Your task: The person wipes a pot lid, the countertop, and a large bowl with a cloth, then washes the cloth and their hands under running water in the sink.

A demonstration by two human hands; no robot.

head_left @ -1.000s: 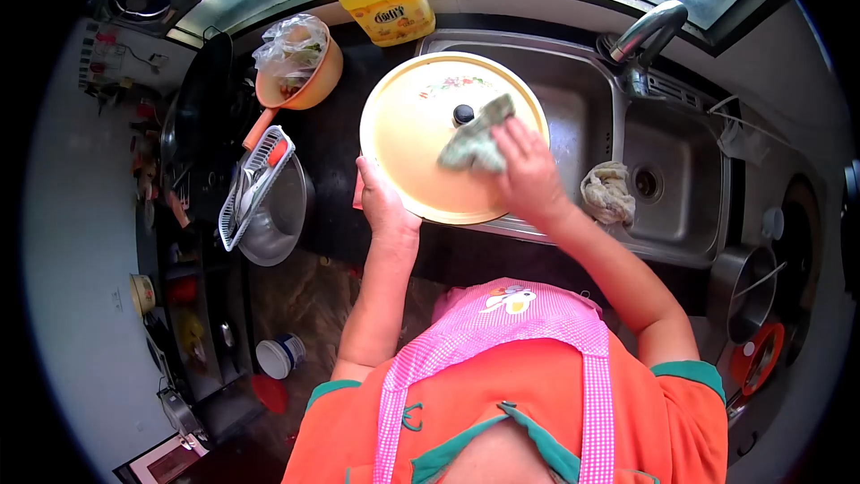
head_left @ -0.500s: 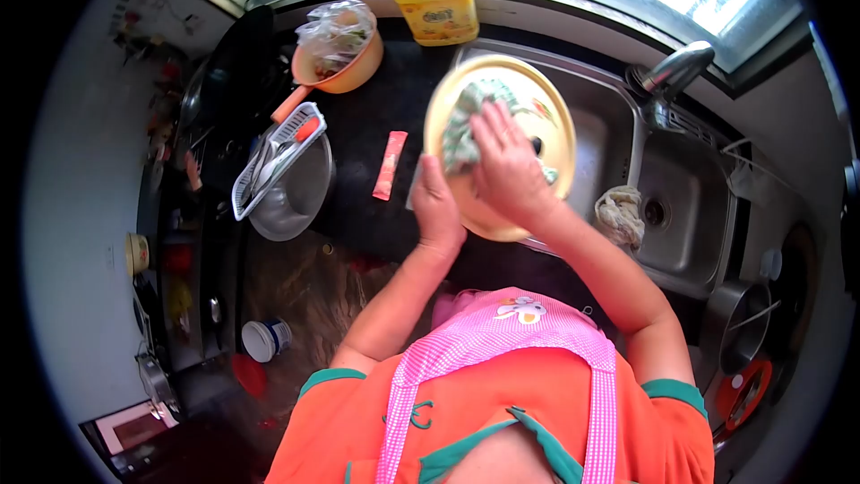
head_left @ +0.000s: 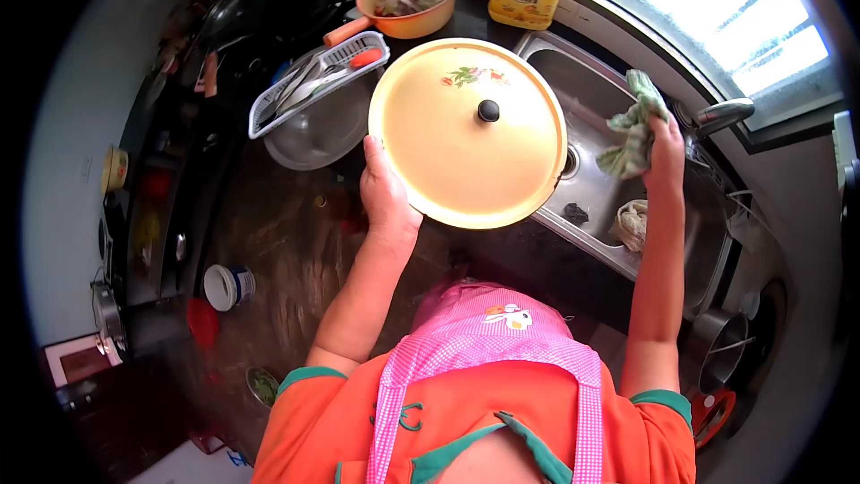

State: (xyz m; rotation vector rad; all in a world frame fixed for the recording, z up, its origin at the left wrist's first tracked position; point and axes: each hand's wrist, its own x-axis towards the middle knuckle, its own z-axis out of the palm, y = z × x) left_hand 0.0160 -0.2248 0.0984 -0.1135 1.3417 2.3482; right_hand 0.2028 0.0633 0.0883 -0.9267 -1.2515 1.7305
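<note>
Holding the lid out on my left, with the cloth in my right hand apart from it.

My left hand (head_left: pixel 387 195) grips the yellow lid (head_left: pixel 466 157) at its near-left rim, thumb against the edge; the other fingers are hidden beneath, so I cannot tell how they lie. My right hand (head_left: pixel 665 154) is closed around the crumpled green cloth (head_left: pixel 638 130), above the sink (head_left: pixel 573 81) near the faucet (head_left: pixel 727 114). As for how far along this is, the lid's top, with its black knob (head_left: pixel 488 111) and printed flowers (head_left: pixel 475 77), lies uncovered, and I make out no smears, so I judge that face done. The underside is turned away and I cannot judge it. Neither lid nor cloth is set down yet.
</note>
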